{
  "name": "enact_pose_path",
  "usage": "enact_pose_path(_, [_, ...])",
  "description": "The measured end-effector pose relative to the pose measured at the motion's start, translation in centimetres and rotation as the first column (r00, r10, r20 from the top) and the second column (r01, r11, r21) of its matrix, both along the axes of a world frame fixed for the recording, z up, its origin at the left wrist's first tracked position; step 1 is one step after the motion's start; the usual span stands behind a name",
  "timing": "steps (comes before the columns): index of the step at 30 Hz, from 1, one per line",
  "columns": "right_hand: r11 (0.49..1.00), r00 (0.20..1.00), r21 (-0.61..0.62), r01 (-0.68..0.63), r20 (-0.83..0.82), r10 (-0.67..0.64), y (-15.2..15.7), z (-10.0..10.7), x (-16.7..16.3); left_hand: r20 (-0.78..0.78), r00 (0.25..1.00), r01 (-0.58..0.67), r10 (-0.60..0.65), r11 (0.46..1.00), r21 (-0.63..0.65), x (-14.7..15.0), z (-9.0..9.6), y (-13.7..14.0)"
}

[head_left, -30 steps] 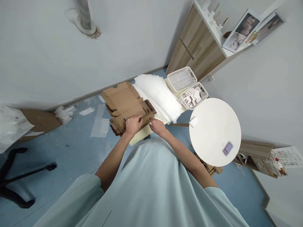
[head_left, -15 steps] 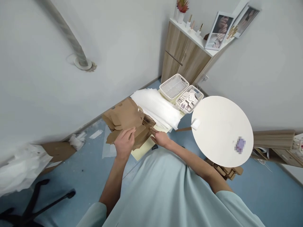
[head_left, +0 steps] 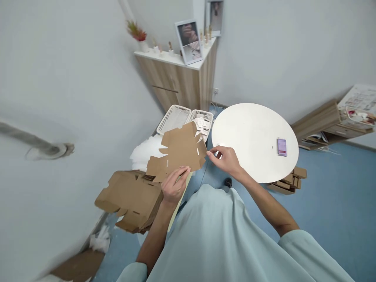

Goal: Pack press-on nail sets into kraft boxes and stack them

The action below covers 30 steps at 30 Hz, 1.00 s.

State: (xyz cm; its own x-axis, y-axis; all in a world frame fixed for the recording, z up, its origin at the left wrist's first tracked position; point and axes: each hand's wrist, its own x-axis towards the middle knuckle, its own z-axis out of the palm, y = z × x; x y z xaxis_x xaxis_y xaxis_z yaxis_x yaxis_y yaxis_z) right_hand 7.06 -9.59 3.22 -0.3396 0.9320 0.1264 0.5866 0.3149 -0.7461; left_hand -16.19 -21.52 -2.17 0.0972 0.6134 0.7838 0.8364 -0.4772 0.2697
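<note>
An unfolded flat cardboard box [head_left: 183,150] is held up in front of me, its flaps and slots showing. My left hand [head_left: 175,184] pinches its lower edge between thumb and fingers. At its right edge, my right hand [head_left: 225,158] has thumb and fingertips drawn together on the cardboard. To the left lies a stack of flat cardboard boxes [head_left: 129,196], close beside my left forearm. White sheets [head_left: 143,152] lie behind the stack, partly covered by the raised piece.
Two white plastic baskets [head_left: 174,119] stand behind, the right one holding small white packets [head_left: 201,122]. A round white table [head_left: 249,133] on the right bears a purple item [head_left: 281,147]. Below it are folded cardboard boxes [head_left: 286,182]. A wooden cabinet [head_left: 179,84] fills the corner.
One flat cardboard box has come off the stack and moved right and up in my hands. My view has turned to the right. The white item at the table's left edge no longer shows.
</note>
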Motion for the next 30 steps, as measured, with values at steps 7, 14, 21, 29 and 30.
enact_pose_path(7, [0.954,0.95,0.024,0.3,0.085,-0.301,2.5,-5.3,15.4,-0.073,0.969,0.228,-0.238,0.966,-0.125,12.8,-3.2,9.9])
enact_pose_path(14, [0.73,0.796,-0.37,0.574,0.044,-0.604,3.2,-12.8,29.1,-0.172,0.825,0.437,-0.539,0.8,-0.411,26.6,-10.2,16.9])
enact_pose_path(21, [0.529,0.701,-0.571,0.628,0.122,-0.702,2.6,-20.7,35.4,-0.091,0.704,0.407,-0.705,0.505,-0.761,34.0,-16.3,19.2])
enact_pose_path(29, [0.495,0.718,-0.6,0.629,0.202,-0.666,1.9,-26.6,35.9,-0.18,0.659,0.127,-0.73,0.343,-0.931,35.1,-20.0,18.9])
enact_pose_path(30, [0.491,0.725,-0.602,0.629,0.226,-0.651,1.9,-27.1,35.9,-0.184,0.657,0.092,-0.731,0.32,-0.943,35.1,-20.4,18.8])
